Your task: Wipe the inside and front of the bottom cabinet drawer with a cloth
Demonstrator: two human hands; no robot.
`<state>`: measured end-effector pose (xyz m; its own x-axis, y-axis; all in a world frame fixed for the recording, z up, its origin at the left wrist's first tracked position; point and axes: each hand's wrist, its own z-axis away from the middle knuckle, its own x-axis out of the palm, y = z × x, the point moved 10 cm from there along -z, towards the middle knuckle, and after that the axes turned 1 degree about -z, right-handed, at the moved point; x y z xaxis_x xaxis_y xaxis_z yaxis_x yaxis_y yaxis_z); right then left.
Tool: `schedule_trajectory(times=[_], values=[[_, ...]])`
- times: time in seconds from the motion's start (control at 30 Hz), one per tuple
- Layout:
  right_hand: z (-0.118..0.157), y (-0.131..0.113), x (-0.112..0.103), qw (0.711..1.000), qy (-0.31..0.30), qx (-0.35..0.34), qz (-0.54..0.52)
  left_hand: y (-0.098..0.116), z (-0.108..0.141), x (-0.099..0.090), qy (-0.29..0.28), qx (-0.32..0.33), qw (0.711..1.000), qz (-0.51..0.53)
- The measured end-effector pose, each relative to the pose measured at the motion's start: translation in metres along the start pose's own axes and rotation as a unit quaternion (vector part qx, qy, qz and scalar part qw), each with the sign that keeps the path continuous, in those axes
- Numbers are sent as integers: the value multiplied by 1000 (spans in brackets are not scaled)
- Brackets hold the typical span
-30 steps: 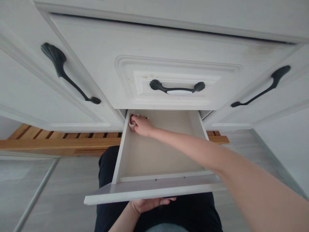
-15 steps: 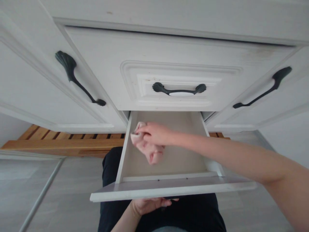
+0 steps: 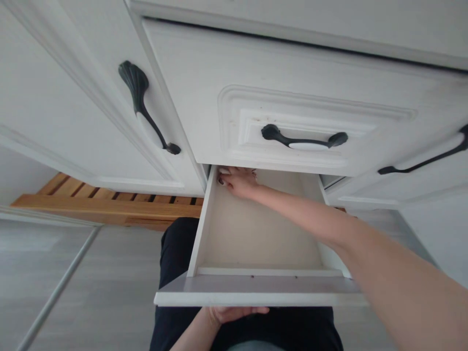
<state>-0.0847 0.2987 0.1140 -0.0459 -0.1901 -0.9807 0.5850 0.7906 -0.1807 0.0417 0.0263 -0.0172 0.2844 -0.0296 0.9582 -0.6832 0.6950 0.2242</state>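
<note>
A white drawer is pulled out below a shut drawer with a black handle. My right hand reaches deep into its far left corner, fingers pressed down on a pale pink cloth of which only a sliver shows. The rest of the drawer's inside is bare. My left hand is under the drawer's front panel, fingers curled up against its underside; the handle there is hidden.
White cabinet doors with black handles flank the drawers. A slatted wooden platform lies on the grey floor at the left. My dark-clothed legs are beneath the drawer.
Half a second ago my right hand held the pink cloth lifted over the middle left of the drawer. It has since pushed back into the far left corner. The view shifted left.
</note>
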Motion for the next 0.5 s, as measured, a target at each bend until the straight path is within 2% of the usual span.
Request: schedule_trajectory(times=[0.07, 0.17, 0.23, 0.27, 0.33, 0.37, 0.43, 0.5], values=[[32, -31, 9, 997, -26, -71, 0, 2, -1, -2, -16, 23, 999, 21], [95, -85, 28, 977, -90, -190, -32, 5, -2, 1, -41, 43, 998, 14], [127, -104, 33, 959, -141, -229, -91, 6, -1, 3, -35, 46, 998, 19], [137, -105, 33, 949, -168, -237, -123, 7, -1, 3, -26, 45, 998, 23], [139, -90, 23, 941, -198, -228, -154, 8, 2, 6, -14, 44, 999, 26], [131, -75, 14, 947, -192, -213, -147, 8, 3, 9, -14, 46, 999, 25], [104, -32, -14, 975, -132, -146, -108, 9, 6, 17, -27, 53, 998, 23], [74, 20, -44, 995, -41, -20, -92, 6, 6, 27, -48, 42, 998, 3]])
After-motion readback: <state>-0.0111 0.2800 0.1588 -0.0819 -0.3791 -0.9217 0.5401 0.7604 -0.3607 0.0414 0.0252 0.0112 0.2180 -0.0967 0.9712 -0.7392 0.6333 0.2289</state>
